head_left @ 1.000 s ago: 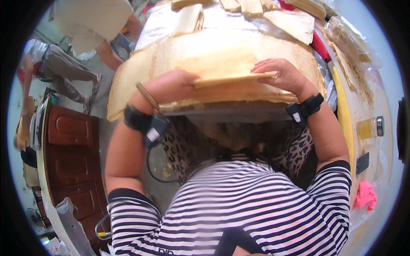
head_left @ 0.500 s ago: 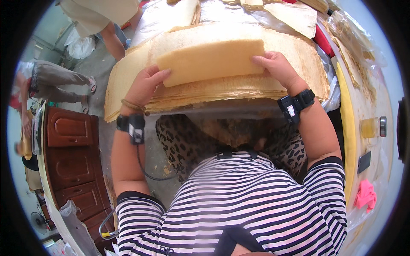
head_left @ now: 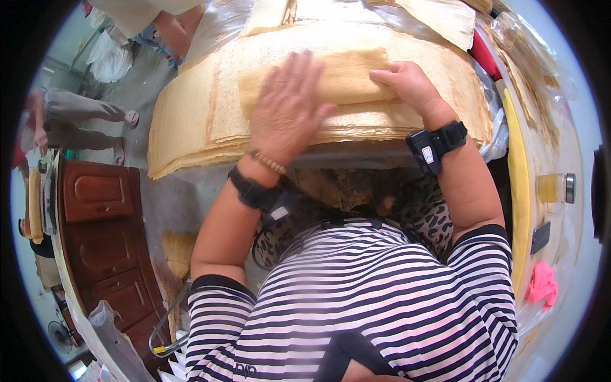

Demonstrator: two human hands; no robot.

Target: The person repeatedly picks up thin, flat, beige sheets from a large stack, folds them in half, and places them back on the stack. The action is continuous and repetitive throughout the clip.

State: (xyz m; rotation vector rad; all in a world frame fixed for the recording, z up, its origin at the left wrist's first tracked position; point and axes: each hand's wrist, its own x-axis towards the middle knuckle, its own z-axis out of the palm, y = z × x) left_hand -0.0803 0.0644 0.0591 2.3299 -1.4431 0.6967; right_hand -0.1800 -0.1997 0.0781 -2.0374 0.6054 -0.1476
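A thin, tan folded sheet point(head_left: 353, 79) lies as a long strip on a broad stack of similar pale sheets point(head_left: 181, 118) in front of me. My left hand point(head_left: 285, 105) rests over the strip's left half, palm down and slightly blurred. Its fingers point away from me, and the thumb stands apart. At the strip's right end, my right hand point(head_left: 410, 88) pinches the edge, thumb on top and the other fingers curled. Black devices are strapped to both wrists, and a beaded bracelet point(head_left: 267, 162) circles my left one.
Along the right stand a jar of yellow liquid point(head_left: 552, 189), a dark phone-like object point(head_left: 541, 237) and a pink cloth point(head_left: 541, 284). A reddish-brown cabinet point(head_left: 102, 191) is at the left. Other people are partly visible at the upper left, near a white plastic bag point(head_left: 109, 58).
My left hand has left the strip's left end and moved right, flat onto its top. The strip has come down onto the stack. My right hand still holds its right end.
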